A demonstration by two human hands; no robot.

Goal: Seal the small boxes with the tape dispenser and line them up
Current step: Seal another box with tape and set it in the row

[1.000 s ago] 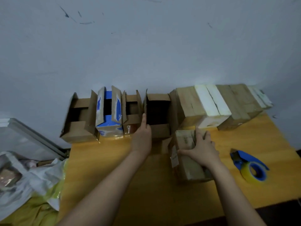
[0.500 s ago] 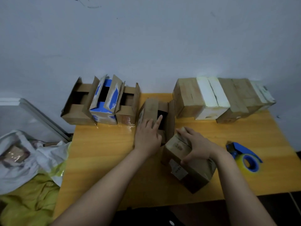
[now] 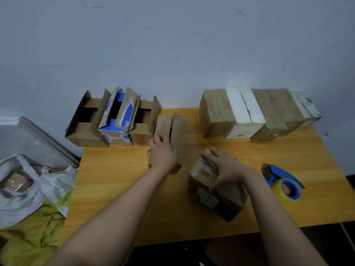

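My left hand [image 3: 162,153] lies with straight fingers on the folded flaps of a small brown box [image 3: 175,135] at the table's middle. My right hand [image 3: 223,167] rests on top of a closed brown box [image 3: 215,196] that sits skewed near the front, fingers spread and bent over its far edge. A blue tape dispenser [image 3: 284,184] with a yellowish roll lies on the table to the right of that hand. Three open boxes [image 3: 115,120] stand in a row at the back left. A row of closed boxes [image 3: 257,114] stands at the back right.
The orange table [image 3: 124,181] ends at a dark front edge. White and yellow plastic bags [image 3: 28,191] lie off its left side, beside a grey slanted panel [image 3: 40,139]. A pale wall runs behind the boxes.
The open box came away from the back row toward me and its flaps now lie folded down under my left hand. The box under my right hand turned askew and slid nearer the front edge.
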